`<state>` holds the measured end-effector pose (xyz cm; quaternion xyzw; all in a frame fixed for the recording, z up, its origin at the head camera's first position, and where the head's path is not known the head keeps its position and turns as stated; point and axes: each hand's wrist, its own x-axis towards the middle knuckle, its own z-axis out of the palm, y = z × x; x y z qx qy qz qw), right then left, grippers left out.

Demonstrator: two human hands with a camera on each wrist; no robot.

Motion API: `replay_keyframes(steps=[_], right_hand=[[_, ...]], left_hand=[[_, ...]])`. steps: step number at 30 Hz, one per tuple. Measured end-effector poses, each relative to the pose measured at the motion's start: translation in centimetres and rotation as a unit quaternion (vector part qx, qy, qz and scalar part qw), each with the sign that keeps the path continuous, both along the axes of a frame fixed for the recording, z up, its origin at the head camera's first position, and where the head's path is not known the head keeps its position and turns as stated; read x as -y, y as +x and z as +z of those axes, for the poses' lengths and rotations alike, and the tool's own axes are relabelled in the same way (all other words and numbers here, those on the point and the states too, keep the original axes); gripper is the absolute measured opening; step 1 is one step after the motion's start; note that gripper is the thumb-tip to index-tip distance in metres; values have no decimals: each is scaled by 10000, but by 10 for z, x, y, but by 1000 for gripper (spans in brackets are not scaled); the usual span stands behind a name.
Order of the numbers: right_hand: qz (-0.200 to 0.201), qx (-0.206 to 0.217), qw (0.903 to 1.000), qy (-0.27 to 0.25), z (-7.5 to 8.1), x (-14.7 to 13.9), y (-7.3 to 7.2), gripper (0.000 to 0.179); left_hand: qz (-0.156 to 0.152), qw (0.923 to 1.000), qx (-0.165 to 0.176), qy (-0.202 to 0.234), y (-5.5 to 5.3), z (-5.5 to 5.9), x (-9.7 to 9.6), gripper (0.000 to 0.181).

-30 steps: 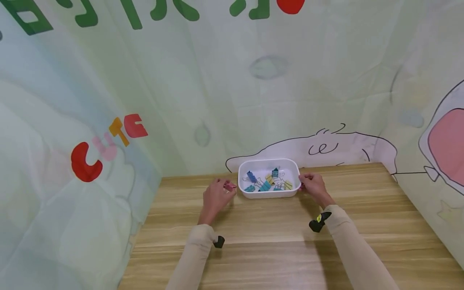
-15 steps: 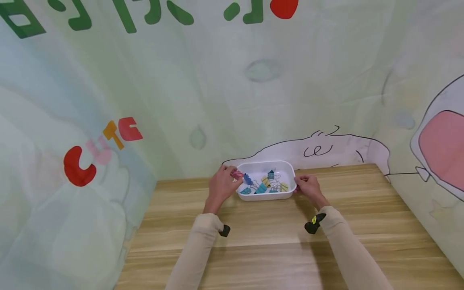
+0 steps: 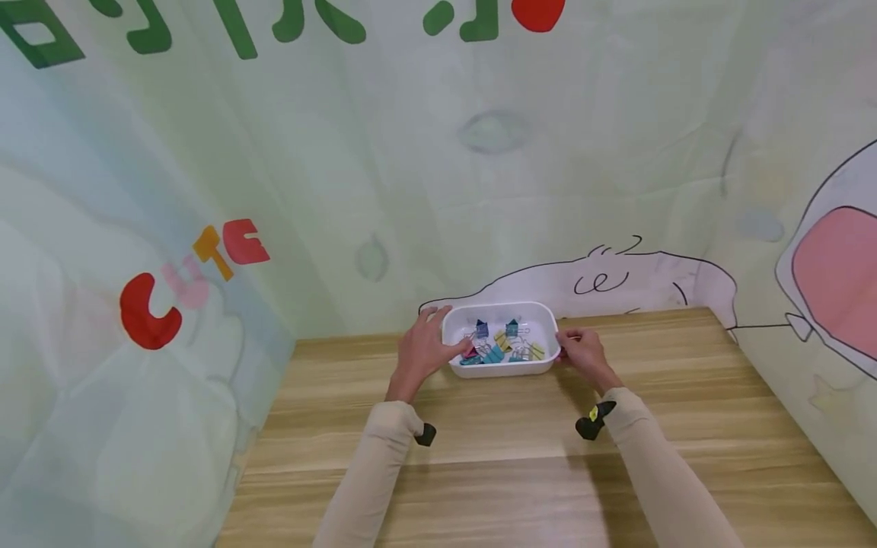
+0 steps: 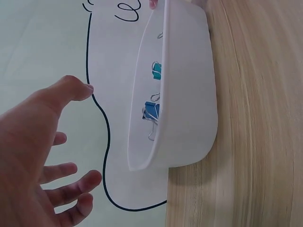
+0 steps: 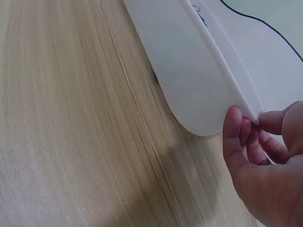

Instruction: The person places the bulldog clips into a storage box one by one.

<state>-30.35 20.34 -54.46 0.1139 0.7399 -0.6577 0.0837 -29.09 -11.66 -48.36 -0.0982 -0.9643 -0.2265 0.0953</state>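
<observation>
A white plastic box (image 3: 507,371) stands at the back of the table, with several binder clips inside. My left hand (image 3: 419,354) is at the box's left end, thumb reaching over the rim. In the left wrist view its thumb and fingers are spread, with nothing between them. A pinkish-red binder clip (image 3: 470,353) lies just under the thumb. Near it are a blue binder clip (image 3: 483,329), a teal binder clip (image 3: 493,355) and a yellow binder clip (image 3: 503,342). My right hand (image 5: 265,156) pinches the rim at the box's right end between thumb and fingers.
Behind the box, a printed curtain (image 3: 370,183) hangs along the table's back edge and rises at both sides. The wooden table (image 3: 507,441) stretches in front. Both wrists carry small black devices, such as the right one (image 3: 594,421).
My left hand has moved right to the box and let go of the pinkish-red binder clip, which now lies inside. The blue clip has shifted. My right hand keeps its hold on the rim.
</observation>
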Motion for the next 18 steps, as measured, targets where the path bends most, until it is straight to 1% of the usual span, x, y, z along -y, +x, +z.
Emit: replay_keyframes(steps=[3,7,11,15,18], right_hand=[[26,8,10000,28,0,-2,0,39],[95,-52,9999,6,0,-7,-1,38],[288,-106,9995,91,-4,-15,3,43],[418,-99,9980,457,-5,-18,9,59],[504,-337,9928,1034,0,-18,13,75]], left_hand=[[2,9999,-103,-43,0,-1,0,81],[23,9998,-141,-100,0,-3,-1,80],[-3,9998,-171,-124,3,-4,-6,78],[-45,9992,-253,-308,10,-5,-10,74],[-110,9977,-279,-611,16,-6,-11,73]])
